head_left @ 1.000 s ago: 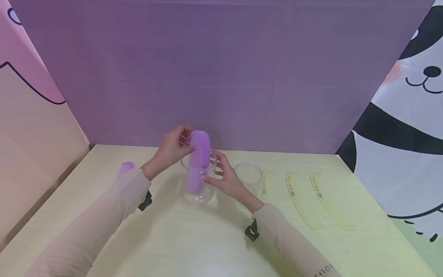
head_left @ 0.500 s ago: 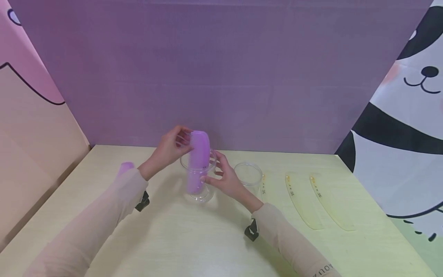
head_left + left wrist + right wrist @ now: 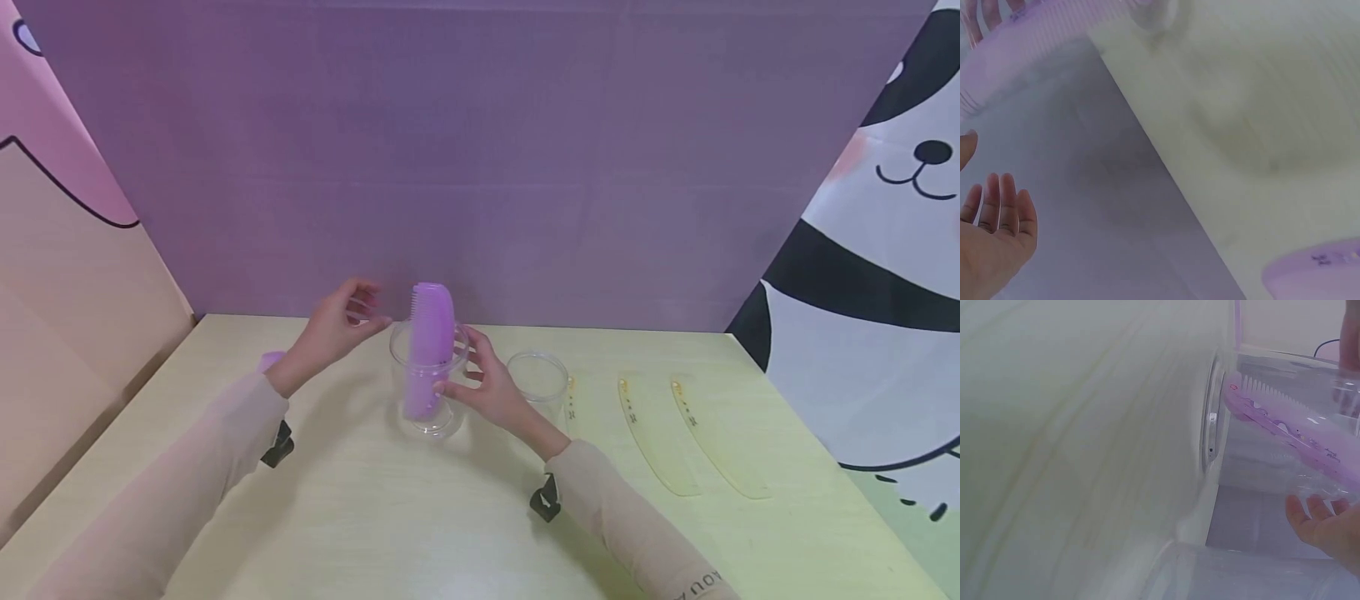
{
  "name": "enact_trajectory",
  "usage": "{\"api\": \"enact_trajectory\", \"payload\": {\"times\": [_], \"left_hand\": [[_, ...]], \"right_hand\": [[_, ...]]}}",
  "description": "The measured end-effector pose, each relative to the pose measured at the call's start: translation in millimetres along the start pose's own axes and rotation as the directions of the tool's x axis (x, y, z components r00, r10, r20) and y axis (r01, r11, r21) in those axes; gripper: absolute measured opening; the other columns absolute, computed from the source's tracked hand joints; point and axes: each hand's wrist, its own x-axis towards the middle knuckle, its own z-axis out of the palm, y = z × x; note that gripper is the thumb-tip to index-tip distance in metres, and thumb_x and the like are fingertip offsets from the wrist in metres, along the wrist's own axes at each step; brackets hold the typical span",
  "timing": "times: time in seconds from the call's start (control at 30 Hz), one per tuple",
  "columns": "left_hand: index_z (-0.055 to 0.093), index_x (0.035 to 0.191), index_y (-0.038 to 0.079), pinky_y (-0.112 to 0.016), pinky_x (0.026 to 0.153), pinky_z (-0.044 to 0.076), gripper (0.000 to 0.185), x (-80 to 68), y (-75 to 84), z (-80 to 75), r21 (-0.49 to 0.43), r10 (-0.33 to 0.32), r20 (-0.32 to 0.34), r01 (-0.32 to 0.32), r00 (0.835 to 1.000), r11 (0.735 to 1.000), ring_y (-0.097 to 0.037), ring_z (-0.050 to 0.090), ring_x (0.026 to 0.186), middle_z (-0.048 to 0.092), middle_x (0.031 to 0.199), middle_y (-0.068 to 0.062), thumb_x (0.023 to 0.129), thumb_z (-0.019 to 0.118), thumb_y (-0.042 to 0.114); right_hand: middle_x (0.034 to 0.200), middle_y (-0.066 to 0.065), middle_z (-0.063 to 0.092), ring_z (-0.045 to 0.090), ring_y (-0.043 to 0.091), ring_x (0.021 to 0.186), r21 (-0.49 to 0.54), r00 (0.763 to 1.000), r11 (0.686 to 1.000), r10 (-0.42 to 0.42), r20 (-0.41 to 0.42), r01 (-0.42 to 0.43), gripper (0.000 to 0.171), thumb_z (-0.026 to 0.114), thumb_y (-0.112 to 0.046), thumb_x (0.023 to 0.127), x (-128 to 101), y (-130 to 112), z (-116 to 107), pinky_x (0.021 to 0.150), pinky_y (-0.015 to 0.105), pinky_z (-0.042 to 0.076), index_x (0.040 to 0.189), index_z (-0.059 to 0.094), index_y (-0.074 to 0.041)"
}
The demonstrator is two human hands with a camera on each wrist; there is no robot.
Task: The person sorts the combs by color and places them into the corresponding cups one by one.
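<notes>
— What do you have on the left hand (image 3: 333,321)?

— I see it raised beside the clear cup (image 3: 429,379), just apart from the rim. Its grip is loose: fingers relaxed and lightly bent, the tips pointing at the purple comb (image 3: 429,346) but not touching it. It holds nothing. In the left wrist view the palm (image 3: 991,237) is spread, fingers straight and apart.

— And the comb?

— It stands upright inside the clear cup, leaning on the rim, the top end sticking well above it, teeth turned to the left hand. The cup sits on the pale table (image 3: 375,517), near the back wall.

— Right hand (image 3: 487,387)?

— I read it as wrapped against the cup's right side, thumb at the front, fingers curved round the wall. The forearm comes in low from the lower right, wrist resting near the table.

— Anything else close by?

— A second clear cup (image 3: 537,379) just to the right of that hand, then two yellowish combs (image 3: 693,433) lying flat further right. Another purple comb (image 3: 272,361) peeks out behind the left sleeve.
</notes>
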Motion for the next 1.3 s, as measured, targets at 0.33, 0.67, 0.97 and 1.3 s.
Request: {"api": "enact_trajectory", "payload": {"times": [0.33,0.67,0.97,1.3], "left_hand": [[0.044,0.124,0.002,-0.046,0.086,0.049,0.048,-13.8,-22.9,-19.6,0.053,-0.059,0.024,0.058,0.998,0.997,-0.032,0.057,0.101,0.055,0.115,-0.017,0.084,0.066,0.015],[0.04,0.127,-0.001,-0.05,0.089,0.047,0.049,-29.1,-57.1,-41.2,0.133,-0.132,0.08,0.121,0.988,0.984,-0.041,0.052,0.107,0.051,0.12,-0.022,0.086,0.062,0.013],[0.039,0.125,-0.005,-0.051,0.087,0.048,0.048,-46.5,-85.0,-58.4,0.19,-0.186,0.081,0.168,0.979,0.967,-0.044,0.051,0.107,0.049,0.119,-0.028,0.086,0.061,0.011],[0.041,0.121,-0.012,-0.054,0.086,0.047,0.048,-62.2,-106.8,-68.9,0.265,-0.192,0.091,0.162,0.977,0.95,-0.048,0.053,0.1,0.049,0.115,-0.034,0.081,0.063,0.006]], "right_hand": [[0.145,0.009,0.032,0.039,0.034,0.128,0.016,1.0,1.0,0.016,0.007,-0.016,0.082,0.072,-0.009,0.077,0,-2,0,0.099,0.057,0.038,0.142,0.022,-0.015],[0.143,0.018,0.032,0.038,0.039,0.127,0.016,0.999,1.0,0.026,0.021,-0.026,0.079,0.069,-0.003,0.079,-9,-31,-2,0.098,0.057,0.038,0.141,0.021,-0.003],[0.144,0.013,0.033,0.039,0.036,0.128,0.022,1.0,1.0,0.021,0.011,-0.021,0.081,0.071,-0.007,0.077,-5,-15,0,0.099,0.057,0.038,0.142,0.022,-0.011],[0.142,0.006,0.035,0.041,0.031,0.126,0.011,1.0,1.0,-0.004,0.002,0.004,0.082,0.073,-0.015,0.076,-1,-1,-1,0.097,0.056,0.039,0.141,0.024,-0.019]]}}
